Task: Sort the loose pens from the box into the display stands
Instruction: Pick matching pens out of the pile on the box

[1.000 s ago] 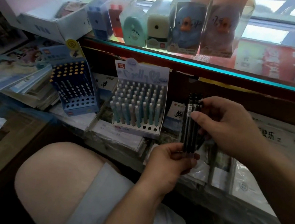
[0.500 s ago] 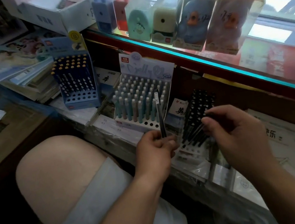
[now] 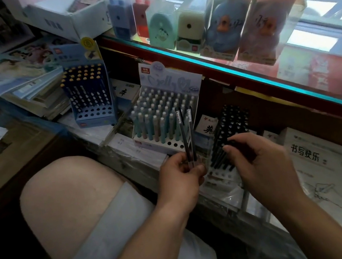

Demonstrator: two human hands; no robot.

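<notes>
Pinched two dark pens (image 3: 191,135) upright in the left hand (image 3: 180,176), long axes near vertical. Stood just left of the black stand (image 3: 233,121), within easy reach of either hand. Curled the right hand (image 3: 260,161) over that stand's pens; grip not discernible.

I see a matt printed-card pastel stand (image 3: 170,80); right of it, dull black plastic pens (image 3: 231,122); below it, glossy crinkled plastic wrap (image 3: 227,193); above it, clear glossy sharpener boxes (image 3: 223,19).
</notes>
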